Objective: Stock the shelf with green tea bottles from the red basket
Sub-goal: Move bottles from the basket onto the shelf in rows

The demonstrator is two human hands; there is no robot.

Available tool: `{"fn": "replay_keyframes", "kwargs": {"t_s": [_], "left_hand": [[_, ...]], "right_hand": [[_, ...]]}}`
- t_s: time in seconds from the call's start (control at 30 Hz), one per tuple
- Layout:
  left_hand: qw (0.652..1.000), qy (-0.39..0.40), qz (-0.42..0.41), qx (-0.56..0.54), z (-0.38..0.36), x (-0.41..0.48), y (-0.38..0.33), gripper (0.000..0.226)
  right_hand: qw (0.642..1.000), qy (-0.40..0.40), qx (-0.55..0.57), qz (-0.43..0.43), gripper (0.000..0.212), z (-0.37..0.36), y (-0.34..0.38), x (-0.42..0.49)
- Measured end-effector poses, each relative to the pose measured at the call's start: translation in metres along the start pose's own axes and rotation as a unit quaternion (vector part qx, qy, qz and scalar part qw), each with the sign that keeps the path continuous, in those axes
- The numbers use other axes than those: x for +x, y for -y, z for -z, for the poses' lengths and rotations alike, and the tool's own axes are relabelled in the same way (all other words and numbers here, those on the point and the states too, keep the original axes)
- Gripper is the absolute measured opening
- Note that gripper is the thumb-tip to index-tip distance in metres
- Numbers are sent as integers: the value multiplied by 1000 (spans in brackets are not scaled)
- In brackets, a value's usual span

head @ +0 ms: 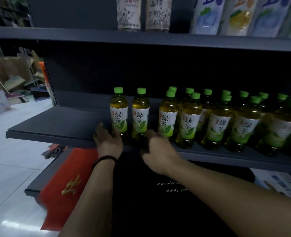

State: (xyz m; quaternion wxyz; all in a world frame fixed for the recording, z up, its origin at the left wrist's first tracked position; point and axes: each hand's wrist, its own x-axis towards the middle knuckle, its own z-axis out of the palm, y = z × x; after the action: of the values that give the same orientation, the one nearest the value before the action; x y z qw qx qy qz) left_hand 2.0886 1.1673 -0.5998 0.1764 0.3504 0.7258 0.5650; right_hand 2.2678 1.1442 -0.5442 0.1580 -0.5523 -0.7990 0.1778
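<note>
Several green tea bottles with green caps stand on the dark shelf (pixel 59 124). Two stand apart at the left of the row, the left bottle (pixel 118 112) and the second bottle (pixel 140 113). My left hand (pixel 108 142) grips the left bottle at its base, thumb across the front. My right hand (pixel 156 149) curls round the base of the second bottle. Both bottle bases are hidden by my hands. The main group of bottles (pixel 216 120) fills the shelf to the right. No red basket is in view.
The shelf's left part is bare up to its end. The upper shelf (pixel 90 35) carries other drink bottles (pixel 160 14). Below lie a red mat with a gold character (pixel 67 182) and a dark mat (pixel 167 194). White floor tiles and cardboard boxes (pixel 9 74) are at the left.
</note>
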Motion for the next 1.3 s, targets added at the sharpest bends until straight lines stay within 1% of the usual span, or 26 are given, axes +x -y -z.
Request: {"fn": "replay_keyframes", "kwargs": {"t_s": [0.07,0.13,0.2,0.27,0.33,0.4,0.47,0.63,0.73,0.8,0.87,0.93,1.0,1.1,1.17,1.2,1.3], "left_hand": [[1000,-17,-23,14,3,-8,-1,42],[999,9,-40,4,14,-30,-28,37],[997,52,-56,-15,17,-59,-58,32],[990,104,-93,-11,13,-89,-84,26],[975,176,-132,29,5,-120,-97,21],[954,242,-155,87,-7,-148,-106,22],[942,275,-162,101,-21,-178,-115,21],[926,339,-142,90,-72,-250,-127,15],[920,360,-132,83,-110,-277,-144,16],[916,367,-139,84,-138,-290,-161,19],[915,364,-151,89,-167,-299,-172,23],[915,362,-151,99,-196,-305,-178,28],[915,362,-143,103,-223,-306,-182,33],[926,343,-133,86,-261,-305,-189,45],[933,328,-122,88,-287,-306,-194,57],[935,323,-114,91,-301,-309,-194,63],[945,303,-91,81,-336,-311,-191,76]], "right_hand": [[1000,7,-8,16,50,10,-18,-24],[1000,-11,6,10,41,25,-38,-47],[999,-43,17,7,37,44,-61,-70],[996,-85,27,2,39,65,-86,-92],[992,-115,50,-15,36,84,-112,-113],[986,-139,78,-42,32,103,-140,-132],[981,-159,94,-64,31,121,-167,-148],[963,-200,139,-114,34,164,-234,-181],[941,-240,173,-163,35,179,-271,-192],[919,-276,205,-196,35,187,-298,-191],[893,-318,235,-215,30,192,-323,-187],[870,-349,266,-225,26,195,-346,-178],[850,-383,283,-226,27,196,-368,-163],[825,-434,290,-218,36,201,-404,-138],[827,-449,271,-204,53,200,-431,-128],[835,-448,252,-195,62,199,-443,-124],[869,-405,226,-170,81,197,-466,-108]]}}
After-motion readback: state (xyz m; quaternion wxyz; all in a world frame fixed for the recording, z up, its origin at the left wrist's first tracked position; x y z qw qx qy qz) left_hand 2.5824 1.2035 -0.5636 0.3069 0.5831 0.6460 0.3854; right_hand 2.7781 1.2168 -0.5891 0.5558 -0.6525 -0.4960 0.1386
